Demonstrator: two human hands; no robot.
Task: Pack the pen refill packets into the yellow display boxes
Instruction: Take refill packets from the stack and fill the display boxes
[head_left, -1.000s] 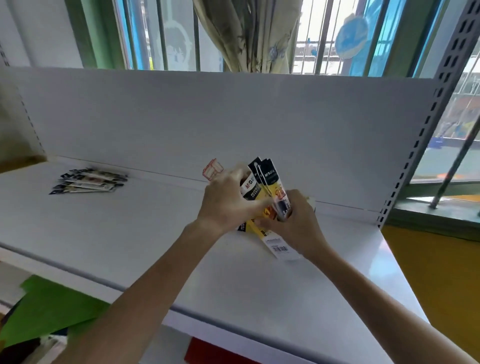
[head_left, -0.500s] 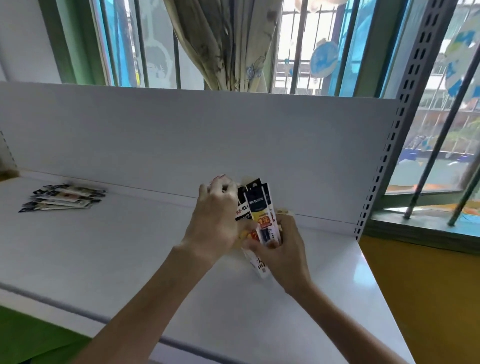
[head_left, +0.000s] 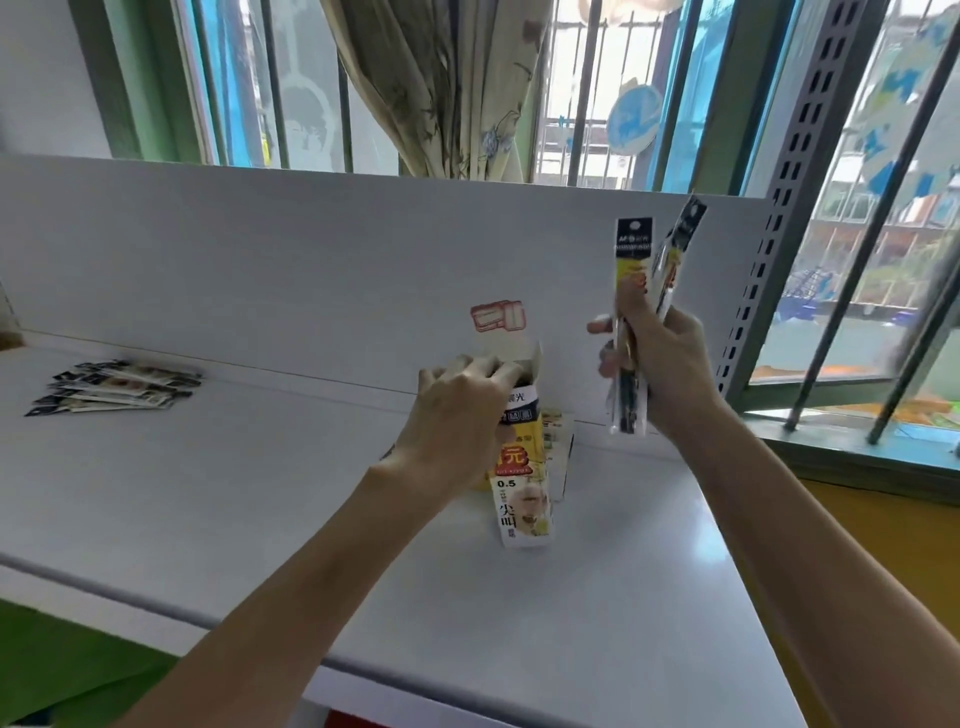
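Left hand (head_left: 457, 415) curls its fingers over the open top of a yellow display box (head_left: 522, 493) standing on a white shelf (head_left: 260, 493). Right hand (head_left: 665, 369) grips upright pen refill packets (head_left: 632, 260), raised just right of the box.

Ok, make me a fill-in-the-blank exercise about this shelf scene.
The left hand holds the tall yellow cardboard display box, whose top flap is ____.
The right hand grips long black-and-yellow pen refill packets, held ____, not flat.
A loose pile of more packets lies on the white metal shelf, on the person's ____.
Missing: open; upright; left.
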